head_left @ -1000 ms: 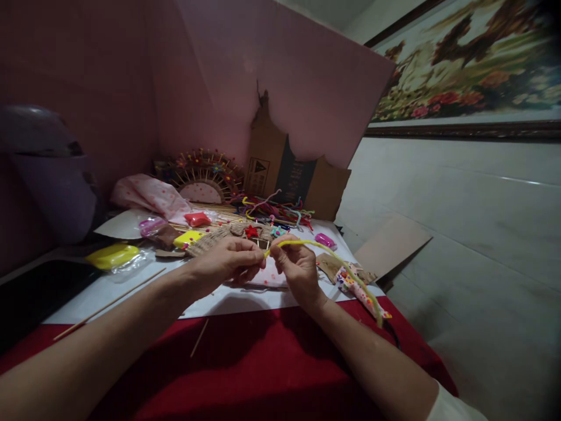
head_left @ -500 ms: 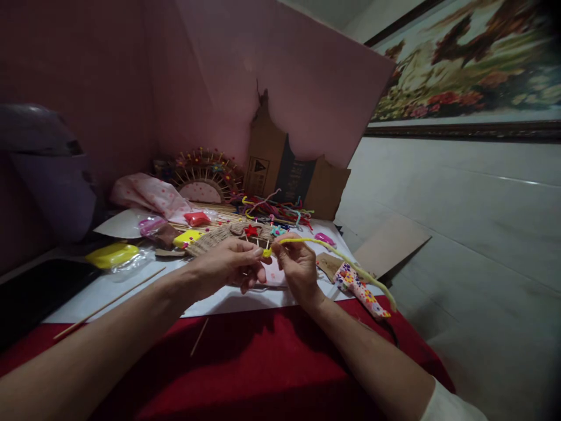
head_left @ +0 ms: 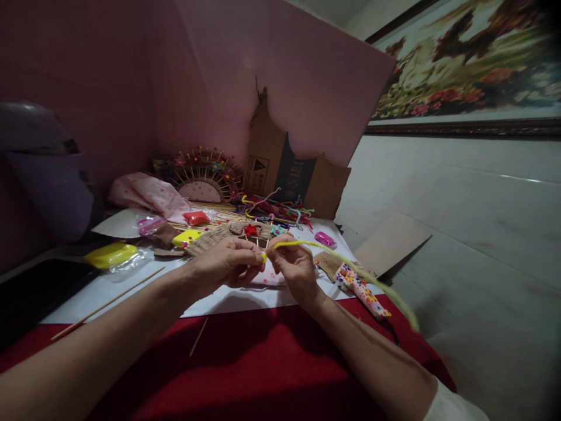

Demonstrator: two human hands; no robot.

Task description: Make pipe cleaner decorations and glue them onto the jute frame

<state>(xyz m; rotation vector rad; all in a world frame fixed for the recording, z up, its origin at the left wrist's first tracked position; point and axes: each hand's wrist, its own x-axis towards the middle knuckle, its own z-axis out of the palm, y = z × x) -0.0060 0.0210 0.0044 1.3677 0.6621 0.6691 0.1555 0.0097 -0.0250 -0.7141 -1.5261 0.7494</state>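
Between finger and thumb, my left hand (head_left: 239,261) pinches the small curled end of a yellow length of yarn. My right hand (head_left: 294,266), close beside it, grips the yellow yarn (head_left: 326,250) a little further along. The free tail runs out over the right wrist and is smeared by motion. Just behind my fingers lies a craft piece (head_left: 214,235) wound in brown twine, with a red star (head_left: 250,230) and a turquoise star (head_left: 277,230) on it. Its lower part is hidden by my hands.
A finished-looking stick fan (head_left: 201,190) and torn cardboard (head_left: 267,161) stand at the back. Colourful yarn pieces (head_left: 284,206) lie before the cardboard. Yellow clay (head_left: 111,255) and a thin stick (head_left: 109,302) are at left, a flower-patterned glue gun (head_left: 362,290) at right.
Both hands have drawn slightly closer together, and the yellow end is now more covered by my left fingers. The yarn's tail has swung outward to the right and down.
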